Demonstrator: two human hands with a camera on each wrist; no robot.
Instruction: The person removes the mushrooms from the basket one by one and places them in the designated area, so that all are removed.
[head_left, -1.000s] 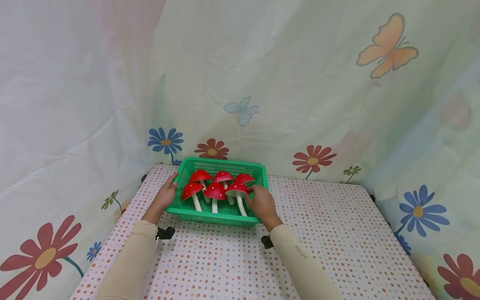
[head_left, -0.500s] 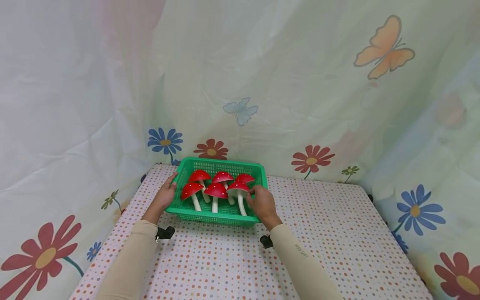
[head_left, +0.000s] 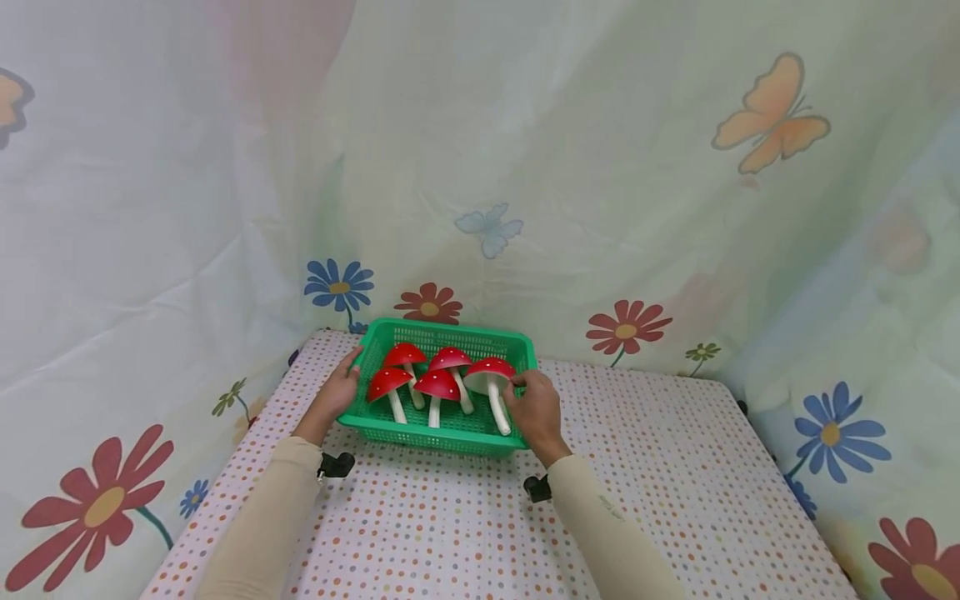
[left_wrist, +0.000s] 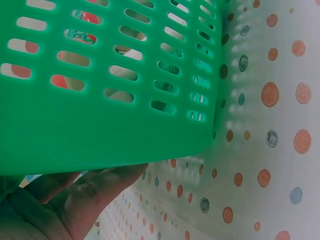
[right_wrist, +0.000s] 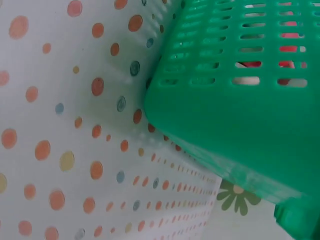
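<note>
A green plastic basket (head_left: 442,437) holds several toy mushrooms with white-spotted red caps and white stems. My right hand (head_left: 538,410) reaches over the basket's right side and pinches the front-right mushroom (head_left: 491,371) beside its stem, just under the cap. That mushroom leans, its pale underside showing, and it covers the spot of the one behind it. My left hand (head_left: 335,396) lies along the left rim, fingers fairly straight; in the left wrist view its thumb (left_wrist: 107,187) touches the rim. The right wrist view shows the basket wall (right_wrist: 235,120), with the right hand out of sight.
Under the basket is a table (head_left: 420,533) with a polka-dot cover. A pale curtain (head_left: 600,208) printed with flowers and butterflies hangs behind and at both sides, close to the basket's back edge. Two more mushrooms (head_left: 437,385) (head_left: 388,382) stand at the front left inside.
The front-right mushroom has shifted right and slightly back with my right hand, and now overlaps the one behind it. My left hand stays at the rim. The head view has tilted slightly.
</note>
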